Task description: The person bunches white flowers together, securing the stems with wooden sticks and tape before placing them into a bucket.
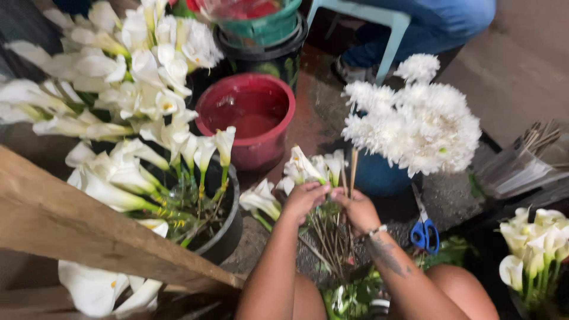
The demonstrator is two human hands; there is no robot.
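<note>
My left hand (303, 199) and my right hand (357, 208) meet low in the middle of the view, both closed around a small bunch of white lilies (308, 169). The blooms fan out above my fingers and the green stems (329, 240) hang down between my knees. A thin wooden stick (353, 169) rises from the bunch beside my right hand. My right forearm bears a tattoo and a bracelet.
A black bucket (228, 228) of white calla lilies (127, 89) stands at left behind a wooden beam (89, 234). A red bucket (252, 115) of water sits ahead. White chrysanthemums (418, 121) fill a blue pot; blue scissors (424, 234) lie below. A person in blue sits behind.
</note>
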